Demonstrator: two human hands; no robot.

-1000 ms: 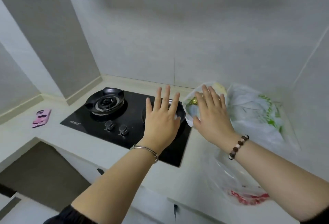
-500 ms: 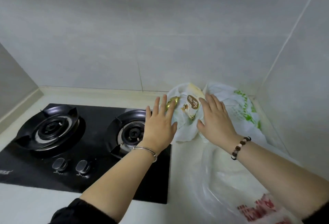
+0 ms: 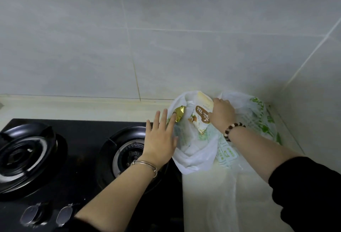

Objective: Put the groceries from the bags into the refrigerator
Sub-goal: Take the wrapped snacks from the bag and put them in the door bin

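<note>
Kitchen corner, bench right of the gas hob: a person's right hand curls its fingers over the top-right edge of a cream pack w/ a brown label. The pack stands in the mouth of a white plastic bag, long axis running up toward the wall. Left hand, fingers straight and spread, lies vs. the bag's left side by a gold-foil packet. Right hand is nearer, so a lift along that axis looks likely. Fridge not in shot.

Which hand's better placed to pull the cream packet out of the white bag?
Right. The right hand grips the cream packet with the brown label; the left hand lies open against the white plastic bag.
</note>
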